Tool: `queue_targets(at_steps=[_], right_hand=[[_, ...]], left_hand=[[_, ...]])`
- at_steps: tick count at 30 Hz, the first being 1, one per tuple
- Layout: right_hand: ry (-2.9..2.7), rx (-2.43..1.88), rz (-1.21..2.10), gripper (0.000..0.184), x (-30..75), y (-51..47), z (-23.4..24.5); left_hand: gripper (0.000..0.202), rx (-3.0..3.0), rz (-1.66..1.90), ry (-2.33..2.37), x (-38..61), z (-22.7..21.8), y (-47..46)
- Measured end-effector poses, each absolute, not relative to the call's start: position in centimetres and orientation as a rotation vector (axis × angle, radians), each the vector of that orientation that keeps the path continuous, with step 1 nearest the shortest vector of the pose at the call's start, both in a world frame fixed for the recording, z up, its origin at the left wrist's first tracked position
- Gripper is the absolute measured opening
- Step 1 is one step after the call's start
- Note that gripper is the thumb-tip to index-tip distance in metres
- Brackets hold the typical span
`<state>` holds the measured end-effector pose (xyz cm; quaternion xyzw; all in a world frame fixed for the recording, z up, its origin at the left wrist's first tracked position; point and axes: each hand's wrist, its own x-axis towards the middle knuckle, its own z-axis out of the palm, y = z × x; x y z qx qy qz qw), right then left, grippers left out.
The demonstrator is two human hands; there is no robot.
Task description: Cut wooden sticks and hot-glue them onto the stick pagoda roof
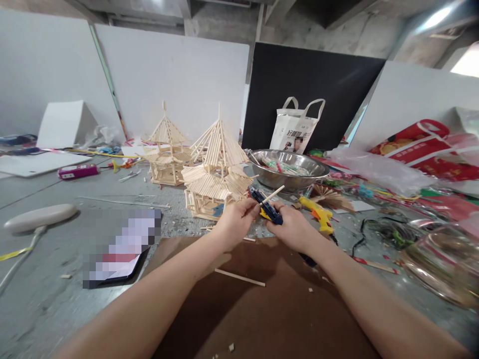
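Observation:
My left hand [236,219] pinches a thin wooden stick [275,193], which slants up to the right across a cutter. That dark blue and yellow hand cutter [274,214] is gripped by my right hand [294,228], its head pointing up and left; whether its blades touch the stick I cannot tell. Just behind my left hand stands a pavilion model [220,187] built of wooden sticks, with a pointed roof. A second stick pavilion [166,154] is further back on the left. Below my hands, a loose stick [241,277] lies on a brown board [277,319].
A steel bowl [294,180] with sticks in it sits behind my right hand, near a yellow glue gun [318,212]. A phone [123,249] lies left of the board. At the right are a glass vessel [445,264] and tangled wire [396,232]. A white bag [292,129] stands behind.

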<state>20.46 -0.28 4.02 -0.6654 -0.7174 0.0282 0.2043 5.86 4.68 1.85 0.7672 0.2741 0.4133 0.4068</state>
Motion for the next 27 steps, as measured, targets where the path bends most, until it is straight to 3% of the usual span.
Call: queue_targets(at_steps=[6,10,15,19,22,27], right_hand=[[-2.064,-1.693,0.231,0.033,21.0,-0.2,4.7],[-2.07,-1.706,0.117,0.045,22.4,0.3,4.2],[-2.24,-1.829,-0.082,0.038,24.2,1.1,2.0],[-2.396,-1.824,-0.155,0.051,24.5,1.5,0.9],[-2.321,-1.728,-0.248,0.04,24.3,1.1,1.4],[-1.948,-1.432,-0.81,0.024,23.0,-0.1,2.9]], left_hand=[[0.027,1.539,0.759,0.554,5.1,2.9,4.4],[0.026,1.343,0.669,0.477,4.1,3.6,4.4],[0.025,1.483,0.756,0.593,4.2,3.7,4.8],[0.025,1.804,0.791,0.723,4.9,3.2,5.0],[0.026,2.066,0.861,0.856,5.0,2.8,5.2],[0.033,2.267,0.817,0.984,5.0,2.5,5.1]])
